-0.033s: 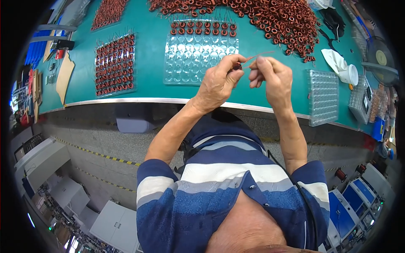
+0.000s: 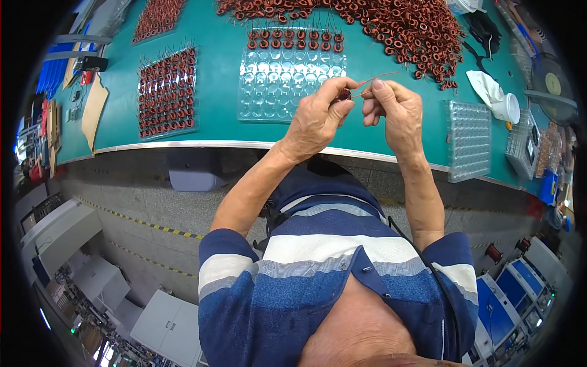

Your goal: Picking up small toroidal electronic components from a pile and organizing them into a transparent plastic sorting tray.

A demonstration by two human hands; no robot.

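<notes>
Between the thumb and forefinger of my left hand (image 2: 317,119) is a small copper-wound toroid coil (image 2: 344,95). Thin reddish wire leads (image 2: 380,76) run from it toward the right. My right hand (image 2: 394,110) is closed in a pinch at these leads, with thumb against forefinger; exactly where it grips the wire is hard to make out. Both hands are above the front part of the green table, just right of a clear blister tray (image 2: 269,92). That tray holds coils in its far rows, leads pointing away from me, and its nearer pockets are bare.
A tray of coils (image 2: 166,95) lies to the left, another tray (image 2: 158,18) behind it. A large heap of loose coils (image 2: 403,37) spreads along the far right. Clear trays (image 2: 469,140), a white cup (image 2: 506,109) and black-handled pliers (image 2: 483,33) are on the right.
</notes>
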